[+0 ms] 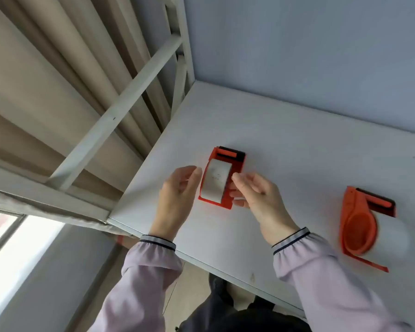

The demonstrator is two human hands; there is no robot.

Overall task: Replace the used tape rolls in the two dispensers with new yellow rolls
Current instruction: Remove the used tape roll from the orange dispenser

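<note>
An orange tape dispenser [237, 168] lies flat on the white table [297, 164], holding a pale whitish roll [216, 182]. My left hand [177, 195] hovers just left of it with fingers apart and nothing in it. My right hand [254, 190] is at the dispenser's right side, its fingertips touching or nearly touching the orange edge; I cannot tell whether it grips. A second orange dispenser [357, 226] with a whitish roll [391, 236] lies on its side at the right. No yellow rolls are in view.
The table's near edge [201, 255] runs diagonally under my wrists. A white metal bed frame [120, 104] and beige curtains stand to the left. A pale blue wall [321, 44] backs the table. A window shows at the lower left.
</note>
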